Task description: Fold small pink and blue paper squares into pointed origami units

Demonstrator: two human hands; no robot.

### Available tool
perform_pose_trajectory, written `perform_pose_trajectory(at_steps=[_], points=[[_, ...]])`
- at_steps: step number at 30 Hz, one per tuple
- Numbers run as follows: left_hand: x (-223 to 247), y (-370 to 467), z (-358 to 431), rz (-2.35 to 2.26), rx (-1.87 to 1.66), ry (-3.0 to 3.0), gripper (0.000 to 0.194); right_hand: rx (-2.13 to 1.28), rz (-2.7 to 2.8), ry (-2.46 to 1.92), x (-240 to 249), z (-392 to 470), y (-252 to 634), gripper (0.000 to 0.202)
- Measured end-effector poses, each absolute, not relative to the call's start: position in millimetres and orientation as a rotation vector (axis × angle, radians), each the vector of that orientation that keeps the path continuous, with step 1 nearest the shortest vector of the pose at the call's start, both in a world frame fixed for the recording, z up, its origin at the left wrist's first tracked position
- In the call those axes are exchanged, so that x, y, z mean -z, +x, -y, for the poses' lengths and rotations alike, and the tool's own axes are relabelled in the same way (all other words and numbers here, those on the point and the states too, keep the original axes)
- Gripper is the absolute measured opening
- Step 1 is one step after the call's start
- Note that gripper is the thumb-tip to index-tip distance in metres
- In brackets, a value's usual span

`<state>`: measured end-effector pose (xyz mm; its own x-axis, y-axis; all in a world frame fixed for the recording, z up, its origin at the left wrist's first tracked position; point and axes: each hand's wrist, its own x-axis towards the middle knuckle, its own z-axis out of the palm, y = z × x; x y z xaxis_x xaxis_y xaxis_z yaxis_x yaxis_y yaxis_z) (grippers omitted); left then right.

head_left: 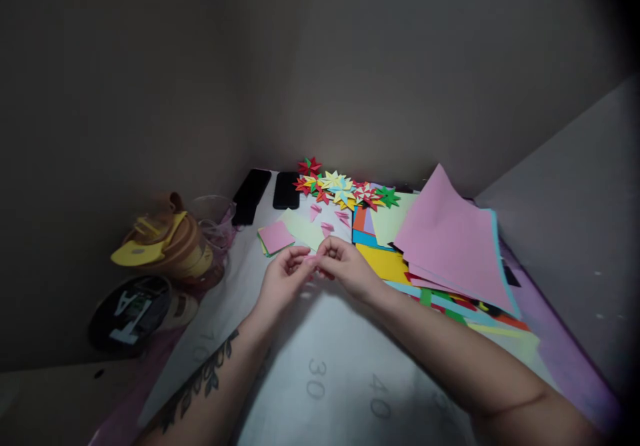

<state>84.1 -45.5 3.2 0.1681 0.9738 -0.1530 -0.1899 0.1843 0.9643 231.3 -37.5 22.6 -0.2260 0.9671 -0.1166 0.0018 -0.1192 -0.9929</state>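
Head view has both your hands meeting over the white sheet with printed numbers (345, 366), with a small pink paper piece (312, 259) between their fingertips. Your right hand (347, 266) has thumb and forefinger pinched together on it; your left hand (286, 273) has its fingers curled and its thumb closed against the near side of the same piece. How hard either presses, and how the paper is creased, is too small to tell.

Judging by the folded pink pieces (327, 228) just beyond your hands, you seem to be at a folding or creasing step. Your next move calls for a light, exact fingertip pinch, one side steadying while the other works the paper.

Mind the edges. Near your left fingers sits a stack of small paper squares (277, 237), pink on top, overlapping a pale green sheet (303, 227). Your right forearm runs close beside the large pink sheets (450, 239) and the coloured strips under them, so an outward elbow swing could drag these. Folded paper stars (343, 186) line the far side by the wall (320, 66), with a black phone (287, 191) to their left. A tan tumbler (190, 259) stands well left. Your easiest room to move is toward yourself, over the printed numbers.
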Motion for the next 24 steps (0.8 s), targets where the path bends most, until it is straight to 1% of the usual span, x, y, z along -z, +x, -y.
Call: perform_pose_trajectory(at_steps=[3, 5, 8, 10, 12, 14, 15, 17, 21, 24], points=[[-6.9, 79.8, 43.2, -0.986, -1.064, 0.777, 0.026, -1.463, 1.323, -1.153, -22.0, 39.8, 234.1, 0.02], [-10.6, 77.4, 42.4, -0.924, -0.999, 0.612, 0.029, -1.367, 1.387, -1.107, -20.9, 35.9, 240.7, 0.016], [-15.8, 76.7, 43.1, -0.793, -0.844, 0.451, 0.034, -1.285, 1.611, -0.984, -17.8, 33.0, 245.0, 0.024], [-17.3, 77.5, 44.2, -0.725, -0.784, 0.409, 0.033, -1.288, 1.705, -0.918, -15.5, 34.4, 242.8, 0.018], [-16.5, 78.5, 45.2, -0.701, -0.755, 0.396, 0.022, -1.29, 1.721, -0.884, -14.4, 35.1, 241.3, 0.011], [-14.2, 79.5, 45.8, -0.726, -0.746, 0.422, 0.009, -1.282, 1.726, -0.876, -15.3, 29.9, 245.7, 0.012], [-12.9, 79.9, 46.1, -0.752, -0.754, 0.45, 0.008, -1.276, 1.738, -0.877, -16.4, 23.6, 251.2, 0.013], [-10.6, 81.0, 46.5, -0.818, -0.801, 0.516, 0.012, -1.238, 1.652, -0.97, -19.0, 2.6, 267.2, 0.014], [-8.1, 83.1, 47.1, -0.909, -0.883, 0.573, 0.014, -1.032, 1.323, -1.217, -17.8, -58.4, 298.7, 0.019], [-6.8, 82.2, 45.9, -0.945, -0.907, 0.578, 0.013, -1.032, 1.349, -1.311, -7.3, -93.4, 303.2, 0.018]])
